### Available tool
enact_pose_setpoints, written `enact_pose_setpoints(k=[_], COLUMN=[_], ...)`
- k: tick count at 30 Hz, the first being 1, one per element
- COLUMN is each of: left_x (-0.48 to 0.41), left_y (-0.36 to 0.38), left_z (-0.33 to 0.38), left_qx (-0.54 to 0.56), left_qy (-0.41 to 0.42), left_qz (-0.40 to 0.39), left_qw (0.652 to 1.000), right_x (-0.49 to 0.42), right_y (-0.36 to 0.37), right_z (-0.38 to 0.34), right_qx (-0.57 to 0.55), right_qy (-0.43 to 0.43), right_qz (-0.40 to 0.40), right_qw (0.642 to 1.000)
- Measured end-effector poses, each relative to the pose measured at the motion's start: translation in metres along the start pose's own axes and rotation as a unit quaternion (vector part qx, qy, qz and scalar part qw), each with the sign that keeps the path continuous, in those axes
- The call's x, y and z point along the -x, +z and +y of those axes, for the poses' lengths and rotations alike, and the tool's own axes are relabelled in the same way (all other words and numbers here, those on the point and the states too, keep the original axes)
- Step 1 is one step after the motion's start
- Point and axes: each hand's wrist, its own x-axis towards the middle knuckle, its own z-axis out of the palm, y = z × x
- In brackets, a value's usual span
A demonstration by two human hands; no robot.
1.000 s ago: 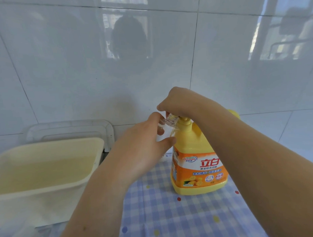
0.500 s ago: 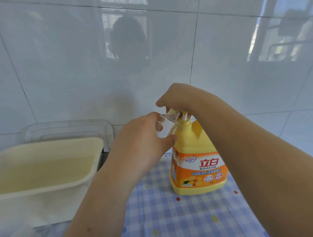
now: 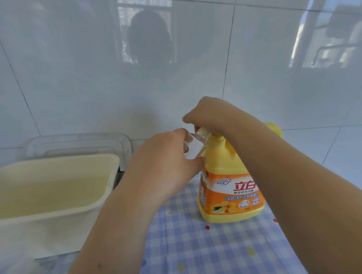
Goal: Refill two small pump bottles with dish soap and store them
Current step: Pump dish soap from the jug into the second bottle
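A big yellow dish soap jug [image 3: 229, 188] with an orange label stands on the checked cloth. My right hand [image 3: 212, 113] is curled over its pump head, which is mostly hidden under the fingers. My left hand [image 3: 166, 164] grips a small clear bottle [image 3: 196, 140], tilted, with its threaded neck held right under the pump spout. Most of the small bottle is hidden behind my left hand.
A cream plastic tub [image 3: 55, 194] stands at the left, with a clear plastic lid or tray [image 3: 77, 142] leaning behind it against the white tiled wall. The blue checked cloth [image 3: 200, 249] covers the counter in front.
My right hand first rose, letting the pump stem come up, and has now come back down on the pump. The left hand keeps the small bottle at the spout.
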Motion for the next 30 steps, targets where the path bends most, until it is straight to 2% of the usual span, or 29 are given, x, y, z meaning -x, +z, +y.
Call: enact_pose_setpoints(k=[10, 19, 26, 30], left_x=[0.001, 0.002, 0.002, 0.0], left_y=[0.001, 0.0, 0.0, 0.001], left_z=[0.0, 0.002, 0.004, 0.003], left_qx=[-0.001, 0.014, 0.033, 0.031], left_qy=[0.0, 0.004, 0.015, 0.018], left_qz=[0.009, 0.03, 0.056, 0.054], left_qw=[1.0, 0.999, 0.998, 0.998], right_x=[0.0, 0.002, 0.013, 0.014], right_y=[-0.003, -0.008, -0.022, -0.022], right_z=[0.0, -0.002, -0.012, -0.015], right_qx=[-0.006, 0.005, 0.008, 0.021], right_qy=[-0.022, -0.01, -0.008, 0.002], right_qz=[-0.015, 0.025, -0.036, -0.04], right_qw=[1.0, 1.0, 0.999, 0.999])
